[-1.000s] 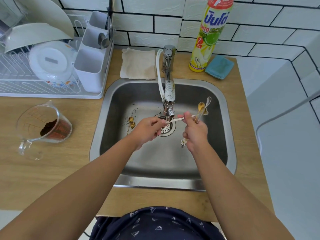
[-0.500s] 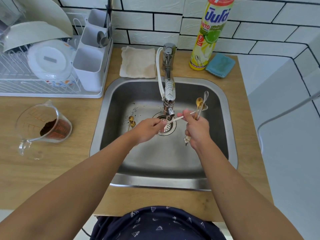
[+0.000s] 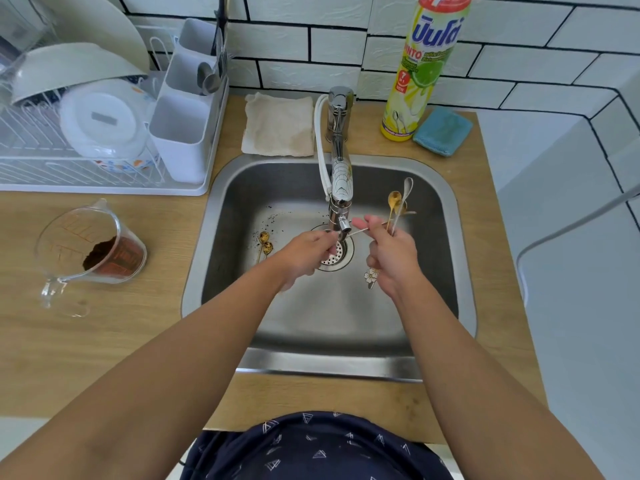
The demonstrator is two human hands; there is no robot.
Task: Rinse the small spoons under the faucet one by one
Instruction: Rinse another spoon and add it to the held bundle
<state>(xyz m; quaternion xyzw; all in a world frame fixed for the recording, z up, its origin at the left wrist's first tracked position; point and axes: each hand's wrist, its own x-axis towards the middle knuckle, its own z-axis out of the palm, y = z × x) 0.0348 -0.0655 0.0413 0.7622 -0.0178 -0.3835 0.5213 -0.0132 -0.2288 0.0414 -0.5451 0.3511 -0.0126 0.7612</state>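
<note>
Bright, even daylight, soft shadows in the sink (image 3: 446, 237), sharp centre, wide-angle bending at the edges.

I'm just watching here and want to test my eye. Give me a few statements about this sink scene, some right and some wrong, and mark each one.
1. The right hand holds a bunch of small spoons. True.
2. Two gold spoons lie in the sink, left of the drain. True.
3. The measuring cup stands upright. False: it lies tipped on its side on the counter.
4. The dish soap bottle stands left of the faucet. False: it stands to the right.
5. The left hand rests on the counter. False: it is under the faucet.
</note>
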